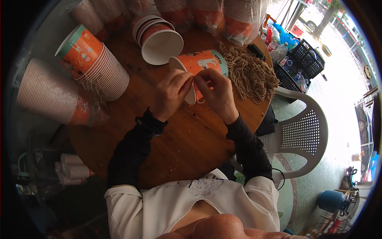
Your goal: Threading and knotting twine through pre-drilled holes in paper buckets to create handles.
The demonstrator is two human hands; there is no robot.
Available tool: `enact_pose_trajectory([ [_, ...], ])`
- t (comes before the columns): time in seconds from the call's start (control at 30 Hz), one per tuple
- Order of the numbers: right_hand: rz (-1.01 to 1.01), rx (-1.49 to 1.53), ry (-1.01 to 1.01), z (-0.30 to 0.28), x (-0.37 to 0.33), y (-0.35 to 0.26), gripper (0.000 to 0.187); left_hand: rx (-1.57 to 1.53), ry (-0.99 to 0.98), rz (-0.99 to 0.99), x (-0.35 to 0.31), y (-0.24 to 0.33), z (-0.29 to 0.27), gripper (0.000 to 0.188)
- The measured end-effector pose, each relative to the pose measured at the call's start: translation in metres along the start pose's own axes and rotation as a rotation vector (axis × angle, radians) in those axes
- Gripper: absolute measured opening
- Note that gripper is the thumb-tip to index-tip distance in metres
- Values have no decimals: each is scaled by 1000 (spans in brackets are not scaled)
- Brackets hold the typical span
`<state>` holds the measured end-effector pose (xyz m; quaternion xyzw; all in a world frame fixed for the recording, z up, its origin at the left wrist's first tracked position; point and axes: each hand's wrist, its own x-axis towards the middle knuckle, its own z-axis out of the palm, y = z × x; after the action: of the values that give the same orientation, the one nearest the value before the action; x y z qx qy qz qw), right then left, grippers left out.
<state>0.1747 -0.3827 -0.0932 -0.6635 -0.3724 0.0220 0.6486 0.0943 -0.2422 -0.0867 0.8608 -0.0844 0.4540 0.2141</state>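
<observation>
An orange and green paper bucket (203,62) lies on its side on the round wooden table, its open rim turned to the left. My left hand (172,92) and my right hand (217,92) meet in front of it, thumbs and fingertips pinched together. Whatever they pinch is too small to make out. A thin pale strand (200,102) shows just below the right fingers, against the bucket. Right of the bucket lies a tangled heap of beige cords (251,73). Both hands partly cover the bucket's wall.
Several nested buckets (162,47) lie behind the hands. A tall stack of buckets (104,73) leans at the left, beside a plastic-wrapped stack (47,91). More wrapped stacks (240,18) line the far edge. A grey plastic chair (304,131) and black crates (306,59) stand right of the table.
</observation>
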Motion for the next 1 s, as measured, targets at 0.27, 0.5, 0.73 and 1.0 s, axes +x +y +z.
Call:
enact_pose_trajectory([
  [0.27, -100, -104, -19, -1, 0, -12, 11, -663, -133, -498, 1, -9, -4, 6],
  [0.5, -133, -141, 5, 2, -3, -14, 10, -1666, -184, -1083, -10, -17, -2, 11],
  [0.73, -206, -147, 25, 0, -7, -19, 12, -1372, -37, -1011, -4, 3, -3, 12],
  [1.0, -431, -396, -64, -16, 2, -10, 16, -942, -195, -767, -3, 1, -11, 12],
])
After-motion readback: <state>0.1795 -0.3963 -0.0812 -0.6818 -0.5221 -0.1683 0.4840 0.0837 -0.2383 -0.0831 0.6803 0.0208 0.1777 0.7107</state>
